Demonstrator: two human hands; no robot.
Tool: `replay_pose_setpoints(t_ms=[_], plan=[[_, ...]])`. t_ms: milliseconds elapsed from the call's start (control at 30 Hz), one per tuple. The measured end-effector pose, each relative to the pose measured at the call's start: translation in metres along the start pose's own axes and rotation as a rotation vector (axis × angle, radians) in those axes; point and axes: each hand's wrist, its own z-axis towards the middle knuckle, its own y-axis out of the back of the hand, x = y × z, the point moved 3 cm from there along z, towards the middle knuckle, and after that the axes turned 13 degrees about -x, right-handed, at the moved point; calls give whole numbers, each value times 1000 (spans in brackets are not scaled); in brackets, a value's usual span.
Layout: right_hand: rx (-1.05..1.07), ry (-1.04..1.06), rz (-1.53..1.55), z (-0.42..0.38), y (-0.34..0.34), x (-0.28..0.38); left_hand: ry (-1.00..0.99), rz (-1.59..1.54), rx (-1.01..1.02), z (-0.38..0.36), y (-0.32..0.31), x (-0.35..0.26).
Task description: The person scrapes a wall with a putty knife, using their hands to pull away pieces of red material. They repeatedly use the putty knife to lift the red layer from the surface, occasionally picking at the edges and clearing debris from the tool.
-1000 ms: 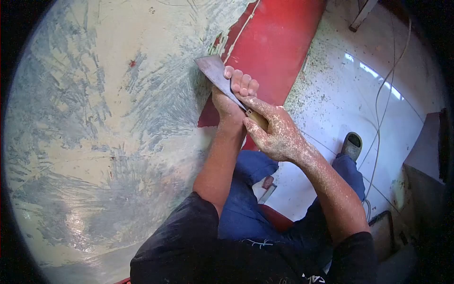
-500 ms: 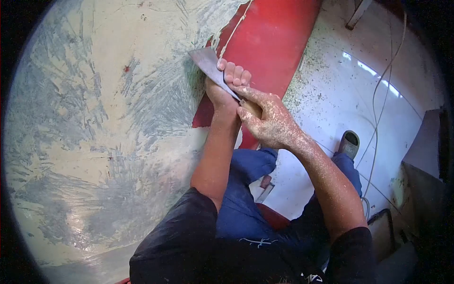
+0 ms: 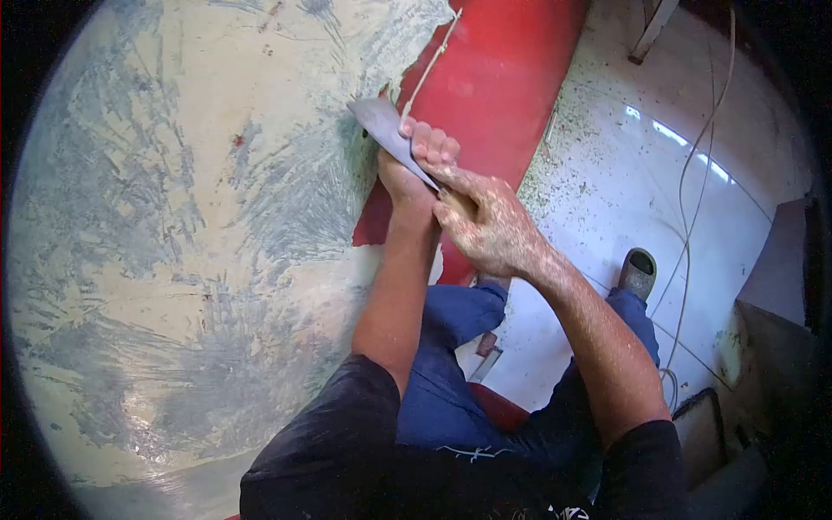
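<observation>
A putty knife (image 3: 390, 134) with a flared grey metal blade lies across my left hand. Its pale handle is in my right hand (image 3: 490, 217), which is wrapped round it and speckled with dried dust. My left hand (image 3: 425, 156) has its fingers curled in beside the blade; whether it also grips something is hidden behind the blade. Both hands are over the edge of a large panel (image 3: 191, 173) coated in cream and grey filler. A bare red surface (image 3: 503, 78) runs along the panel's right side.
Greenish flakes are scattered on the white tiled floor (image 3: 598, 191). A thin cable (image 3: 685, 208) runs down the floor at the right. One shoe (image 3: 638, 270) shows at the end of my leg. Dark objects (image 3: 767, 347) stand at the far right.
The view has shifted slightly, so the panel and floor appear a little lower. Both hands keep nearly the same pose, with the knife still across the left one.
</observation>
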Motion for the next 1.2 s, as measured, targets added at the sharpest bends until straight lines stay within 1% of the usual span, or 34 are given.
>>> replay_pose_setpoints(t_ms=[33,67,167,200,300,333,400,433,467,567,600,700,733,833,867,967,1000,1100,1133,1200], plan=[[-7,45,15,-1,-2,-3,-2,13,-15,-3,2,0],[-4,0,24,-2,-1,-1,4,-30,-100,-7,1,1],[-12,3,1,-9,-4,-3,16,-24,-40,-14,-2,4],[-3,-60,-21,-12,-2,0,13,-20,38,-14,3,3],[10,19,12,-1,-3,-5,52,-57,-54,-5,6,0],[-29,36,-14,-1,-5,-8,30,-26,-82,-6,4,0],[-20,-25,21,-5,-5,-3,38,-23,-87,-9,1,3],[-22,-49,35,-7,-3,2,47,-23,-79,-8,-1,4],[-53,-35,14,-10,-5,0,47,-16,26,-9,-2,3],[-21,-12,35,2,-7,-5,63,5,-92,0,3,-1],[9,-94,74,1,-8,-9,38,19,-136,-1,2,1],[-1,-64,-4,-6,0,5,51,31,-10,-2,5,5],[-23,-18,-30,-9,-1,5,42,23,74,-6,1,5],[-57,98,19,1,-4,-5,42,-29,-71,0,10,1],[0,-40,29,3,-3,-7,42,26,10,5,10,1],[-124,80,-8,-1,-4,-8,55,59,39,5,4,8],[-66,30,-32,-2,-2,-11,89,98,145,6,8,8],[22,-7,-131,-8,-1,-14,-109,261,0,-13,8,11],[-46,103,-124,-12,-1,-18,-53,248,-12,-20,13,11],[-84,143,-197,-18,-4,-36,-76,308,-63,-31,34,14]])
